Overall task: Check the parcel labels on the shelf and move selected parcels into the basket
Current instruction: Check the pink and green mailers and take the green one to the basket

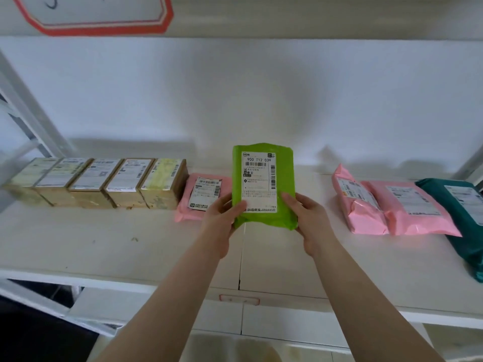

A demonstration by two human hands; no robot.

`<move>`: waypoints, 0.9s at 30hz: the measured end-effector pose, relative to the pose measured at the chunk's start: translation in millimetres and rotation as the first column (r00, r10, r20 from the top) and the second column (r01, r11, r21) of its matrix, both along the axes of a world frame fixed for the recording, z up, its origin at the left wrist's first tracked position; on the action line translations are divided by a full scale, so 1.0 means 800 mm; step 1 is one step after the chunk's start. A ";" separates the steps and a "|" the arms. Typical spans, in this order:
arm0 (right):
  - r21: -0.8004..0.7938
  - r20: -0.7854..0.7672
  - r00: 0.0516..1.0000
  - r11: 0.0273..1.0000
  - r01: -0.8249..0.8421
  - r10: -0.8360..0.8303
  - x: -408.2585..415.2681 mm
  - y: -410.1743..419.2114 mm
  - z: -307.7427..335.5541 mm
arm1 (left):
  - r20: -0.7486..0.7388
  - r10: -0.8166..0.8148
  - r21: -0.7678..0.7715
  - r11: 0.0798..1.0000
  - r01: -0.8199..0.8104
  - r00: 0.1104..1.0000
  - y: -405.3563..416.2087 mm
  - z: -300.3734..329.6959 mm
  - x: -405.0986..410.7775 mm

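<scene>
Two hands hold one parcel. The left hand [222, 218] grips the lower left edge of the green parcel [264, 184], thumb on its front; the right hand [311, 223] grips the lower right edge in like manner. The parcel stands upright between them, raised clear of the shelf [104, 244], its label [259, 181] facing the camera and legible in part, reading 900 T12 039. Judged stage: label inspection of this item, decision pending.

Remaining on the shelf: five brown boxes [99, 182] in a row at left, a pink parcel [202, 197] just beside the left hand, two pink parcels [386, 205] and a dark green parcel [460, 212] at right. No basket is identifiable; a blurred shape at the bottom edge may be it. No transfer can be confirmed.
</scene>
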State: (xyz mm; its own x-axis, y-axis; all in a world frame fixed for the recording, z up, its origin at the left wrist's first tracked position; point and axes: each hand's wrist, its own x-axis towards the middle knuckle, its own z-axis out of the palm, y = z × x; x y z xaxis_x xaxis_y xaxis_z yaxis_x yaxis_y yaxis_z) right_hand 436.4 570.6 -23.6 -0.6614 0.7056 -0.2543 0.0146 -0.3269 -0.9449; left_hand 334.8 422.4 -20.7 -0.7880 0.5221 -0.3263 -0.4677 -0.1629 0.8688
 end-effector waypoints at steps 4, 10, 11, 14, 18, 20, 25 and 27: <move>0.053 -0.045 0.999 0.998 -0.018 0.021 0.000 -0.015 0.002 | -0.004 -0.074 0.069 0.995 0.074 0.997 -0.018 0.008 0.003; 0.040 -0.141 0.989 0.998 -0.045 0.050 0.002 -0.031 0.010 | -0.043 -0.165 0.037 0.985 0.167 0.985 -0.038 0.022 -0.003; 0.040 -0.151 0.987 0.998 -0.051 0.057 0.001 -0.034 0.011 | -0.046 -0.163 0.029 0.986 0.164 0.986 -0.040 0.023 -0.004; 0.041 -0.175 0.982 0.997 -0.058 0.065 -0.003 -0.043 0.015 | -0.062 -0.132 0.009 0.991 0.133 0.989 -0.042 0.027 -0.007; 0.036 -0.206 0.976 0.997 -0.066 0.072 -0.005 -0.046 0.020 | -0.077 -0.119 0.013 0.993 0.120 0.990 -0.046 0.032 -0.010; 0.031 -0.217 0.973 0.997 -0.070 0.075 -0.007 -0.047 0.020 | -0.074 -0.117 0.018 0.993 0.119 0.990 -0.048 0.033 -0.012; 0.026 -0.240 0.968 0.997 -0.077 0.081 -0.010 -0.051 0.020 | -0.087 -0.108 0.028 0.993 0.111 0.990 -0.051 0.034 -0.015; 0.027 -0.250 0.965 0.997 -0.078 0.082 -0.009 -0.053 0.019 | -0.088 -0.105 0.033 0.994 0.108 0.991 -0.053 0.034 -0.015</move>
